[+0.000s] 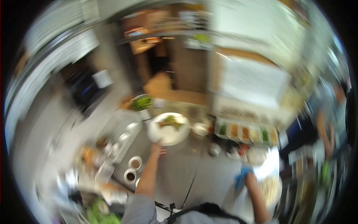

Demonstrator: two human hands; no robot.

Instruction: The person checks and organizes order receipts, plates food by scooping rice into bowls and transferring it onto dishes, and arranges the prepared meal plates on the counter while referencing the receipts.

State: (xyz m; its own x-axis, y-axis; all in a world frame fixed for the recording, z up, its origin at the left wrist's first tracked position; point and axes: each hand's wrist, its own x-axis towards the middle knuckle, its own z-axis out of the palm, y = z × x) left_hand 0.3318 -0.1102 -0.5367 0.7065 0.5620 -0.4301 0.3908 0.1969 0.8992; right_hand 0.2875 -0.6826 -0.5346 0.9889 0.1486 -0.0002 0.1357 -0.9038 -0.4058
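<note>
"Grey counter (175, 175), blurred. Counts?"

"One white plate (169, 136), one food portion (171, 121) on its far half, one blue cloth (241, 177), two dark-filled cups (135, 162), a third's edge by the left forearm."

"And the hands?"

"Left hand (159, 148) at the plate's near rim; blur hides whether it grips. Right hand (250, 180) is closed round the cloth, well right of the plate."

"Directions?"

"Plate nearly round, no clear long axis; food runs crosswise; cloth slants toward the near left."
</note>
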